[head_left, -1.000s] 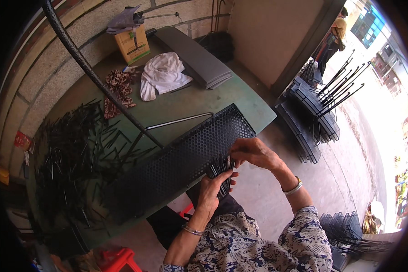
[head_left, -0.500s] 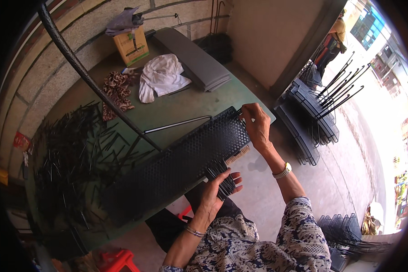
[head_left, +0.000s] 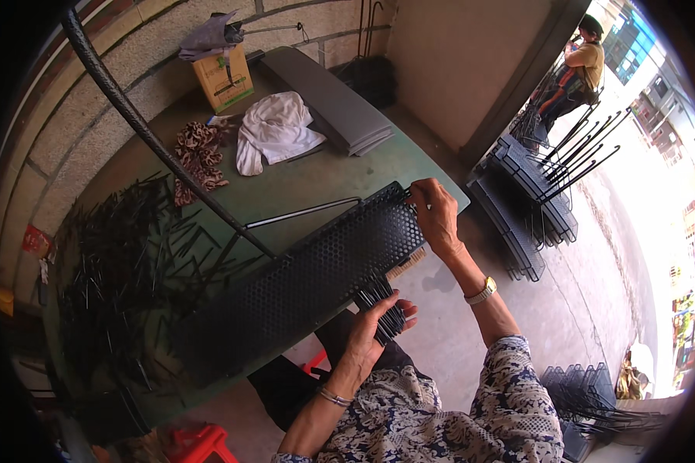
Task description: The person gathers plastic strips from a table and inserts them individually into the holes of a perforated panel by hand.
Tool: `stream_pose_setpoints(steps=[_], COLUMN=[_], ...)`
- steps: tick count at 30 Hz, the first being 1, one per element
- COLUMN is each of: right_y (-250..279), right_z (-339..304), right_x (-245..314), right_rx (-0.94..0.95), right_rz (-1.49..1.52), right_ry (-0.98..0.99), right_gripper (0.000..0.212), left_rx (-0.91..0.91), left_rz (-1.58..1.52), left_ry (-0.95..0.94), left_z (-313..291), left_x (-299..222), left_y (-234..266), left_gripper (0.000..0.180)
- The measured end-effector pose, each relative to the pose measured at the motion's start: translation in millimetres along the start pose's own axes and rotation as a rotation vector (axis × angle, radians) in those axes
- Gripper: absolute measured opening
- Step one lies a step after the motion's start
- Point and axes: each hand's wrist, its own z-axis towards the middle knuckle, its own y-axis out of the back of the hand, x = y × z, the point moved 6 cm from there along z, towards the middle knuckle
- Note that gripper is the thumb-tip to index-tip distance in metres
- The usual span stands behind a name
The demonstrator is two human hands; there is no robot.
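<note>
A long black perforated metal panel (head_left: pixel 316 266) lies slanting across the front of the green table. My left hand (head_left: pixel 365 332) is closed around a bundle of thin black rods (head_left: pixel 388 312), just below the panel's near long edge. At the panel's far right end, my right hand (head_left: pixel 435 210) has its fingers pinched together against the corner. What sits between those fingertips is too small and dark to make out. A large heap of loose black rods (head_left: pixel 116 270) covers the table's left side.
A black cable or pole (head_left: pixel 139 116) slants over the table. Behind are a white cloth (head_left: pixel 274 131), a patterned cloth (head_left: pixel 197 158), stacked grey panels (head_left: pixel 332 108) and a yellow box (head_left: pixel 224 77). Wire racks (head_left: pixel 517 208) stand right, near another person (head_left: pixel 583 69). A red stool (head_left: pixel 201 444) is below.
My left hand with the rods has shifted slightly right. My right hand has moved a little at the panel's corner, its fingers more closed. The person outside has come further into view.
</note>
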Motion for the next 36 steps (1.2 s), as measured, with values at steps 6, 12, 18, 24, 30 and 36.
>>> stream_pose_setpoints(steps=[6,12,18,24,30,36], right_y=[-2.6,-5.3,-11.0,-14.1,-20.8,-26.1], right_z=[7.7,19.1,19.6,16.4,5.0,1.3], right_x=[5.9,4.5,-5.8,2.7,0.8,-3.8], right_rx=[0.076,0.175,0.244,0.304,0.199,0.170], right_rz=[0.049,0.043,-0.023,-0.014,-0.186,-0.373], right_ry=[0.009,0.092,0.135,0.207,0.164,0.099], right_gripper=[0.003,0.003,0.008,0.008,0.010,0.014], left_rx=[-0.044,-0.100,-0.123,-0.106,-0.079,-0.096], left_rz=[0.064,0.133,0.142,0.166,0.154,0.161], left_ry=[-0.039,-0.096,-0.135,-0.117,-0.143,-0.162], left_z=[-3.9,-11.1,-11.0,-10.1,-7.3,-11.0], left_x=[-2.8,-11.0,-12.4,-10.1,-11.4,-17.7], left_y=[3.4,0.5,-0.7,-2.4,-2.4,-5.3], left_gripper=[0.020,0.015,0.016,0.015,0.014,0.015])
